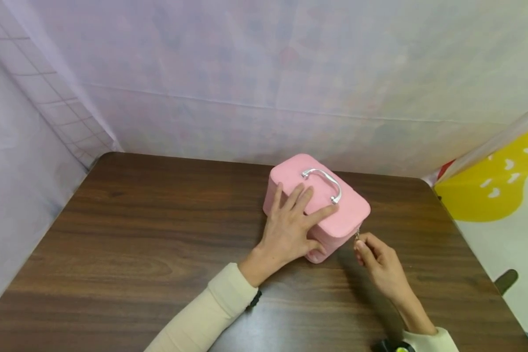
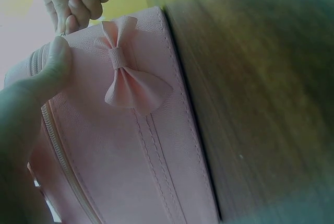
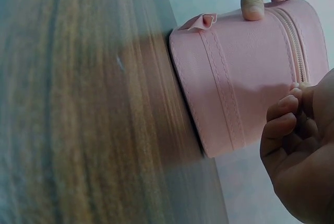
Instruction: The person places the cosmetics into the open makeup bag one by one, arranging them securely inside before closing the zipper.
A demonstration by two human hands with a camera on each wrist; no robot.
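A pink zippered case (image 1: 352, 208) with a silver handle (image 1: 327, 178) on its lid stands upright on the table. My left hand (image 1: 286, 232) rests across its lid with fingers spread, the thumb against the front side. At the case's right corner, my right hand (image 1: 383, 266) pinches the zipper pull (image 1: 357, 233) between thumb and curled fingers. The left wrist view shows a pink bow (image 2: 138, 91) on the front, beside the zipper (image 2: 65, 153). In the right wrist view, the closed zipper (image 3: 295, 41) runs along the side to my right fingertips, which mostly hide the pull.
The dark wooden table (image 1: 136, 244) extends widely to the left of the case. A pale curtain (image 1: 246, 73) hangs right behind the table's back edge. Beyond the right edge is a white sheet with a yellow shape (image 1: 488, 190).
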